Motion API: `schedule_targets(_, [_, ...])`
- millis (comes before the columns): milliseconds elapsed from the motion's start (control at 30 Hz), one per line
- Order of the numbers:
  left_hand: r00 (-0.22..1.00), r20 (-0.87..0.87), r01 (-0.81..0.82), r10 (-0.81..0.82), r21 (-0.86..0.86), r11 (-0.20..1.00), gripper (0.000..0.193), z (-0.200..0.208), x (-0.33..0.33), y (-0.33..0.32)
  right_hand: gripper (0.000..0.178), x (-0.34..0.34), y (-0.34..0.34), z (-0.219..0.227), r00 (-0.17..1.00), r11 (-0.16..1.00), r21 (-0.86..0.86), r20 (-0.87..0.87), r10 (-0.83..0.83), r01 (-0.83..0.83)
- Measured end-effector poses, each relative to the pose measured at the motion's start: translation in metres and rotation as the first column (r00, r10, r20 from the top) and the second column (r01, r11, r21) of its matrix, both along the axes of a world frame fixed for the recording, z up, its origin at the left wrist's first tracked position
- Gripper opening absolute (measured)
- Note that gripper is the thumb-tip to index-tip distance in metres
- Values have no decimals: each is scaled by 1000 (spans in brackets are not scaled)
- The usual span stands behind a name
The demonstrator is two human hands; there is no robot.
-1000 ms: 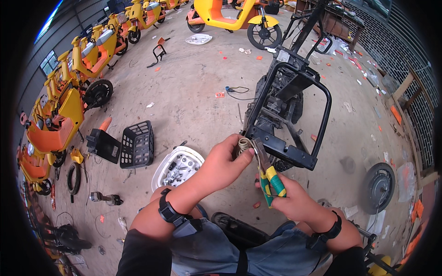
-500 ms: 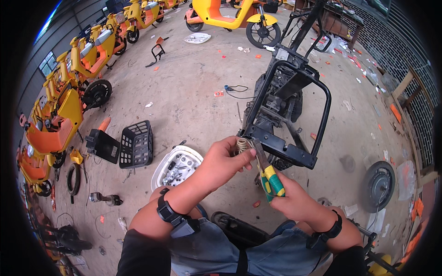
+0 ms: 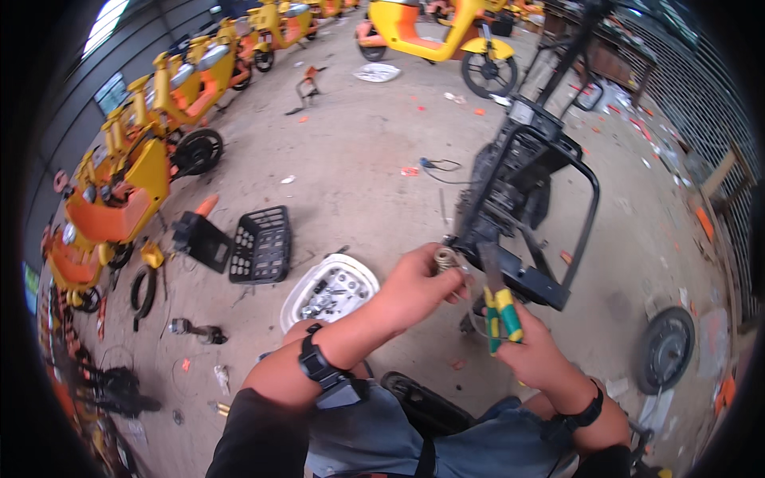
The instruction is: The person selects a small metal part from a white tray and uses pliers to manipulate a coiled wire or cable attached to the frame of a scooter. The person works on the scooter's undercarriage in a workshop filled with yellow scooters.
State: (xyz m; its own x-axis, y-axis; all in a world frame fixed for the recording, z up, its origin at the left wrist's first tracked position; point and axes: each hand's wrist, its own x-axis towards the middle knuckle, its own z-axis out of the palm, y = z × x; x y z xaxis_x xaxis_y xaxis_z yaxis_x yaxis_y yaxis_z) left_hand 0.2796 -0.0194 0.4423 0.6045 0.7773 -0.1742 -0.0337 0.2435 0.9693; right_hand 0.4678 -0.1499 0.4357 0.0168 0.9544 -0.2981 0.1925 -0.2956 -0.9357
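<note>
My left hand (image 3: 421, 285) is closed, pinching a small metal coil spring (image 3: 443, 260) between thumb and fingers. In my right hand (image 3: 535, 349) are pliers (image 3: 504, 312) with green and yellow handles. Their metal jaws point up and away from me, a little to the right of the spring. The jaw tips overlap the lower part of a stripped black scooter frame (image 3: 545, 280) in view, and I cannot tell whether they touch it. Both hands are over my lap side of that frame, near its lower left corner.
A white tub (image 3: 292, 312) of metal parts sits left of my left forearm. Beyond it are a black plastic basket (image 3: 261, 245) and a black box (image 3: 209, 243). A hub wheel (image 3: 668, 350) lies at right. Yellow scooters (image 3: 131, 187) line the left side.
The whole view has shifted, so the scene appears farther right and slightly lower. The plier jaws stand slightly farther from the spring. Both hands keep their holds.
</note>
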Motion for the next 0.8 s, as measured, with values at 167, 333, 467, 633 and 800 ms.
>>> schedule_targets(167, [988, -154, 23, 16, 247, 969, 12, -12, 7, 4, 72, 5, 0, -2, 1000, 989, 145, 28, -6, 2])
schedule_targets(333, [975, -55, -195, 216, 260, 946, 16, -3, -5, 14, 70, -1, 1, 12, 997, 992, 111, 38, -66, 62])
schedule_targets(467, [969, 179, -171, 173, -30, 985, 19, 3, -7, 8, 74, 3, -1, 13, 993, 973, 202, -49, -104, 112])
schedule_targets(633, [977, 187, -72, 97, -136, 988, 18, 7, -5, -5, 76, 1, -4, 16, 992, 974, 205, -103, -76, 96])
schedule_targets(800, [985, 171, -3, 20, -100, 995, 18, -2, 2, -11, 74, -5, -3, 2, 995, 982, 188, -99, 28, -9])
